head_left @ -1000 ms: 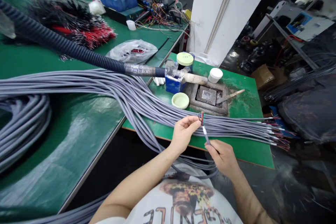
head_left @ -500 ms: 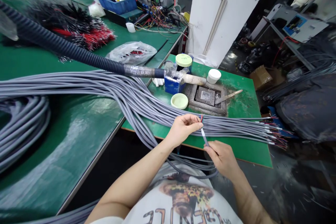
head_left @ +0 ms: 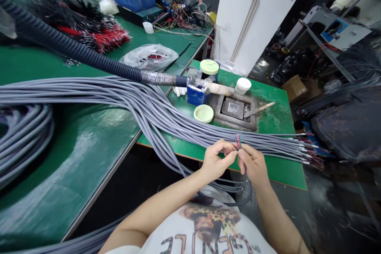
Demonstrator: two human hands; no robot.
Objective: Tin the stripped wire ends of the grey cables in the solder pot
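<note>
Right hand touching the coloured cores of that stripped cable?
Touching. The head view shows the right hand with its fingertips pinched in at the base of the coloured cores.

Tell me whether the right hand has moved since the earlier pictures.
Yes. The right hand has moved forward and inward, closer to the square metal plate, and now sits beside the left hand at the wire ends.
</note>
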